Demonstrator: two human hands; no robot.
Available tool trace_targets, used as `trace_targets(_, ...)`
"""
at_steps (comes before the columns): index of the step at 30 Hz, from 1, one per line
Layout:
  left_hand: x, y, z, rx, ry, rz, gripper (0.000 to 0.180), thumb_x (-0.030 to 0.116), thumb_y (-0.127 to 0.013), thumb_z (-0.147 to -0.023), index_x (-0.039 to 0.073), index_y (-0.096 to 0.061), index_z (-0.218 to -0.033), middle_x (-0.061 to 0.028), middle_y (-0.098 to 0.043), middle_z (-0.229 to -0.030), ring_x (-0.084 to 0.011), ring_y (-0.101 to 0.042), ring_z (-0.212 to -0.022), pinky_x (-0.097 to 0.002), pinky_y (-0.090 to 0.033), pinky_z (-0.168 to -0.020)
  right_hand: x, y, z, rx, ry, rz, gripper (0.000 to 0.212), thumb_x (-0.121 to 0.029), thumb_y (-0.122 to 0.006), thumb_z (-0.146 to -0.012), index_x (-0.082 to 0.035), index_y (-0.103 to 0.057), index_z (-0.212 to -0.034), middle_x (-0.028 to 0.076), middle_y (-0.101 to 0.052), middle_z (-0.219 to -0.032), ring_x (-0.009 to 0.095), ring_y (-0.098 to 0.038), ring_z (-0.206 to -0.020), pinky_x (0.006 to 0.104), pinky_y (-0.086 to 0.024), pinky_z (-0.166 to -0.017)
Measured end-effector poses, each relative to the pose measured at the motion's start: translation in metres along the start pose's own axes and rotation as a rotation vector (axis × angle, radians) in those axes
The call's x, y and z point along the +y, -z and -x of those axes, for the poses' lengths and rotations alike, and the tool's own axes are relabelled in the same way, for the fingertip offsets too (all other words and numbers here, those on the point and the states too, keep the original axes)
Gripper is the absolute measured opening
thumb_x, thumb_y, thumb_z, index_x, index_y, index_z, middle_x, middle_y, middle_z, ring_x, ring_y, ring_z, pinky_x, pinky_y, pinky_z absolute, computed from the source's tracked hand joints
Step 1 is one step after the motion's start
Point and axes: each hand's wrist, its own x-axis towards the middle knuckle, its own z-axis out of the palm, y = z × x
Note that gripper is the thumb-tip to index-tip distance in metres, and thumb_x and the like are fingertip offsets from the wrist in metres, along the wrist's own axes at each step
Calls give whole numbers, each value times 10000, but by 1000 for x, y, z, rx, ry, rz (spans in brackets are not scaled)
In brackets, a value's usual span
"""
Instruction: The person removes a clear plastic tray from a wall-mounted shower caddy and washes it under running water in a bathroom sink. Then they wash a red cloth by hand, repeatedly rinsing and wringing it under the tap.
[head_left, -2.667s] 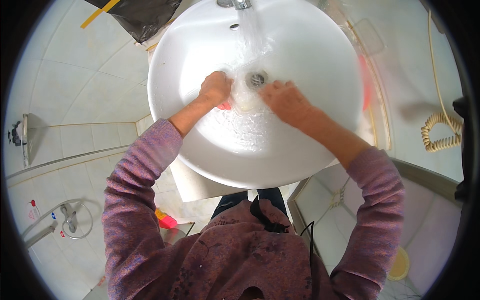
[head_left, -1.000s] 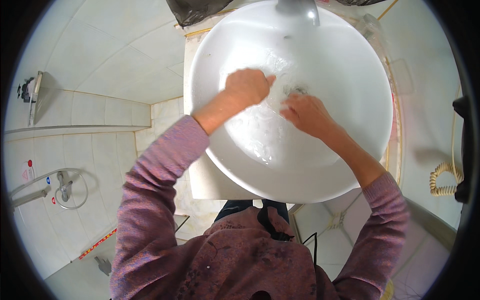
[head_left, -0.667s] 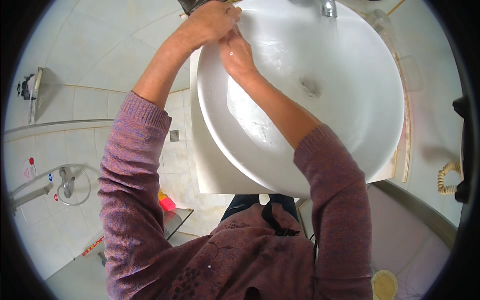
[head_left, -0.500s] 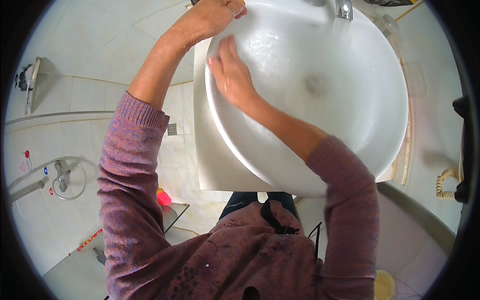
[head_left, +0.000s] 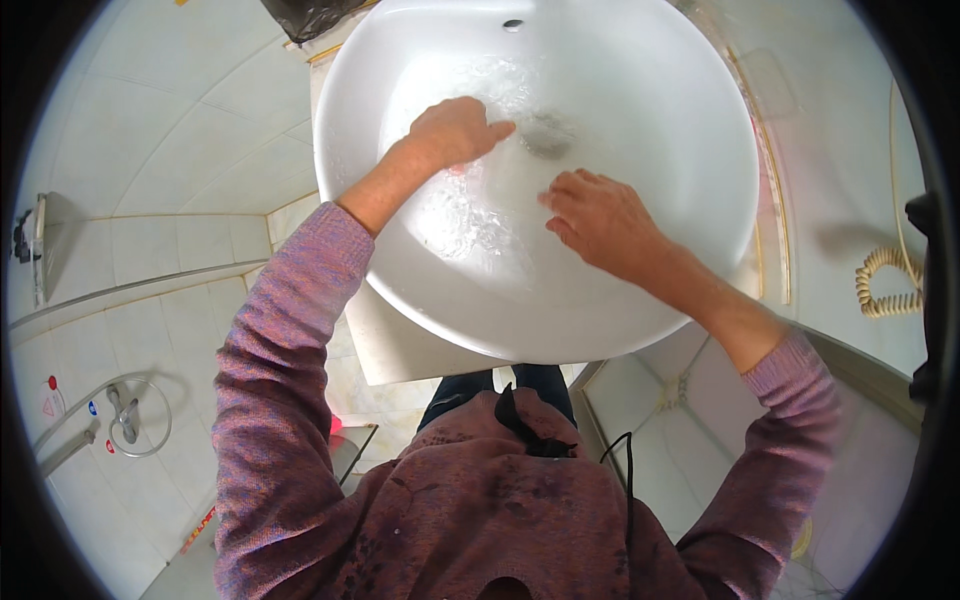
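Left hand (head_left: 457, 133), ten o'clock within round white ceramic basin (head_left: 690, 210): half-curled, thumb out (hold hidden, cannot tell). Right hand (head_left: 607, 222), four o'clock: loosely bent, seemingly empty. Advisable: both low, splashes inside.

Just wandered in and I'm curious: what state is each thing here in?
Left hand: curled, thumb out, grip unclear
Right hand: fingers loosely bent
Sink: holds rippled water
Drain: blurred, open or shut unclear
Overflow hole: open
Sleeves: above the wrists
Cord: coiled
Shower hose: looped
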Motion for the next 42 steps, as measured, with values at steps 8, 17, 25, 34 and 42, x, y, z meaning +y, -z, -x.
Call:
trace_targets(8,-11,-29,-4,90,-109,-144,341,281,-442,-882,-11,-602,-805,-141,-624,-657,-272,-627,-604,-380,-488,-685,5,-43,-42,-155,52,-75,374,-135,-574,-779,15,-505,-1115,168,-461,-1237,296,-373,-1226,444,-291,-1006)
trace_targets(17,-9,-8,1,0,9,-117,304,238,-417,-890,-17,-575,-846,-143,-596,-636,-264,-608,-537,-374,-479,-660,19,-36,-14,-38,284,24,440,-34,-514,-770,-1,-466,-1206,147,-409,-1313,263,-275,-1304,447,-282,-1031)
trace_targets(25,-10,-5,-6,144,46,-200,240,226,-531,-845,7,-614,-898,-185,-633,-893,-309,-621,-838,-394,-493,-729,31,-38,-22,-14,196,243,494,-58,-558,-754,-15,-450,-1234,118,-320,-1403,274,-261,-1315,530,-307,-982)
trace_targets(34,-29,-4,-6,214,103,-296,223,134,-520,-816,20,-601,-990,-183,-629,-978,-325,-609,-927,-392,-495,-781,16,-45,-44,109,247,292,428,-115,-480,-828,11,-448,-1236,137,-366,-1356,267,-305,-1279,502,-337,-933)
trace_targets(42,-29,-9,-15,212,50,-301,178,125,-480,-833,49,-596,-944,-164,-628,-915,-324,-606,-866,-409,-487,-744,30,-18,-29,-88,213,49,374,-247,-588,-821,-16,-546,-1112,107,-517,-1189,244,-470,-1111,368,-345,-940)
